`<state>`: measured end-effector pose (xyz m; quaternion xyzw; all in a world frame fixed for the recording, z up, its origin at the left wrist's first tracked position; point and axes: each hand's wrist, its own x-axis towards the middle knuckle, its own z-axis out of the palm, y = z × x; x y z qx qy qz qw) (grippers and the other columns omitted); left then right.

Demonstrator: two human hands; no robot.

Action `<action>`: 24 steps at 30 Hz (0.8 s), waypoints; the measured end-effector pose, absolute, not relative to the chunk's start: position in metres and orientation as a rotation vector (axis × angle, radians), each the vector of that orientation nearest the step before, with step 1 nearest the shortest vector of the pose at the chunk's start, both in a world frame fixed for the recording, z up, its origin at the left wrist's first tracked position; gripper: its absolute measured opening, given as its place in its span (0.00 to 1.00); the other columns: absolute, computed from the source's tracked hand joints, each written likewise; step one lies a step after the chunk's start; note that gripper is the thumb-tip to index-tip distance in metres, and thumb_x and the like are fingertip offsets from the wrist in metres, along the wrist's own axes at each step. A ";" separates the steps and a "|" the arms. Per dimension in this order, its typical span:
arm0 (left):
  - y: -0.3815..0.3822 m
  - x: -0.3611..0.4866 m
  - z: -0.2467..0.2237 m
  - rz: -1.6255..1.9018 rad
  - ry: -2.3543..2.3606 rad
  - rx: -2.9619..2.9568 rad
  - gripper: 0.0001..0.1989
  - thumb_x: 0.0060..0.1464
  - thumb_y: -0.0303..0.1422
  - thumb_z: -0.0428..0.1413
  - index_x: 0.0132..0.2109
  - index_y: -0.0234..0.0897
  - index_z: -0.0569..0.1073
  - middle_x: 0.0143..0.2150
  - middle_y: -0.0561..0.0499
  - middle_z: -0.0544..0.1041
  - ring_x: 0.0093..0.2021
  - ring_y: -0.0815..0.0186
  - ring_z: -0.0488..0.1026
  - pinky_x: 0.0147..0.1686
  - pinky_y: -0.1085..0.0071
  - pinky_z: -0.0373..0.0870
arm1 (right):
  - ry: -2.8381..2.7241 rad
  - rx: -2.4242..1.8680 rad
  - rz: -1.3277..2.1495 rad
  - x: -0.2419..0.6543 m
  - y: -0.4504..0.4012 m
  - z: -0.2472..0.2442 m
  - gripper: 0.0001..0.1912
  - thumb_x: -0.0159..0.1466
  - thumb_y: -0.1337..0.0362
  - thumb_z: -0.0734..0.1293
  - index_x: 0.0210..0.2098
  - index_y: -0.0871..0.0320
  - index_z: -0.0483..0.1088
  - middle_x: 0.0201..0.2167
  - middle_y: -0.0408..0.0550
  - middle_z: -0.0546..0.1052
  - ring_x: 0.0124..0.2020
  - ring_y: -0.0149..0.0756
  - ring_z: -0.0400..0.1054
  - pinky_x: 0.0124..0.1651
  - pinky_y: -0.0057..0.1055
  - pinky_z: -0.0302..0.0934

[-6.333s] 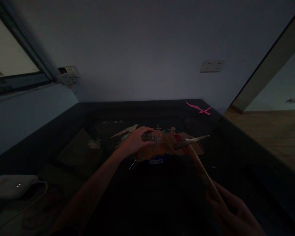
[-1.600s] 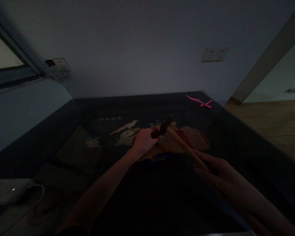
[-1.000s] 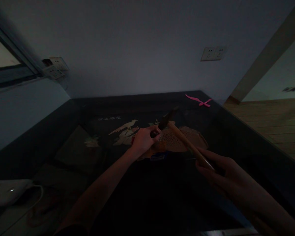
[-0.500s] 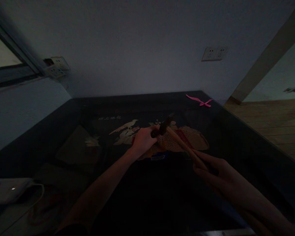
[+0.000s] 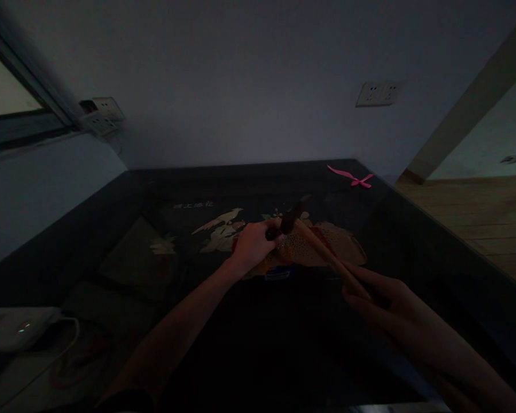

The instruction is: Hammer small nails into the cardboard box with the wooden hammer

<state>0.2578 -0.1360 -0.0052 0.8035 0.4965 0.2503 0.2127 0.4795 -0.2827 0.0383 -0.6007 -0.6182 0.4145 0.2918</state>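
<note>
My right hand (image 5: 391,304) is closed round the wooden handle of a hammer (image 5: 327,252). The hammer's dark head is over a patterned tan, orange and red flat thing (image 5: 339,244) with a blue patch at its near side; its kind is unclear in the dim light. My left hand (image 5: 255,244) lies on the left part of that thing, close to the hammer head. Its fingers are curled, with the tips partly hidden by the head, and what they pinch cannot be made out.
The dark glossy tabletop (image 5: 241,183) carries a bird-and-flower picture (image 5: 219,229). A pink ribbon (image 5: 355,179) lies at the back right corner. On the left is a white device (image 5: 17,327) with a cable. Wall sockets (image 5: 378,93) are above the table.
The view has shifted slightly. Both hands and the hammer hold nearly the same places, with the hammer head still close beside my left hand.
</note>
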 end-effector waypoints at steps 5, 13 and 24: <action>-0.137 0.258 -0.005 0.730 1.362 2.223 0.07 0.52 0.32 0.55 0.38 0.39 0.76 0.35 0.51 0.80 0.35 0.64 0.76 0.36 0.71 0.69 | -1.625 -1.622 1.079 0.480 -0.283 0.038 0.28 0.61 0.56 0.65 0.59 0.56 0.64 0.25 0.42 0.71 0.21 0.30 0.62 0.21 0.24 0.59; -0.133 0.254 -0.007 0.748 1.256 2.241 0.09 0.52 0.32 0.56 0.41 0.39 0.76 0.37 0.50 0.79 0.37 0.63 0.76 0.39 0.70 0.70 | -1.572 -1.603 1.167 0.480 -0.284 0.038 0.29 0.62 0.55 0.64 0.61 0.56 0.61 0.20 0.38 0.67 0.17 0.27 0.57 0.16 0.22 0.53; -0.128 0.208 -0.011 0.816 1.201 2.031 0.09 0.48 0.30 0.59 0.39 0.35 0.75 0.39 0.48 0.78 0.39 0.64 0.76 0.41 0.69 0.72 | -1.773 -1.527 0.982 0.464 -0.275 0.061 0.26 0.61 0.58 0.64 0.57 0.58 0.67 0.28 0.45 0.74 0.27 0.35 0.68 0.25 0.26 0.64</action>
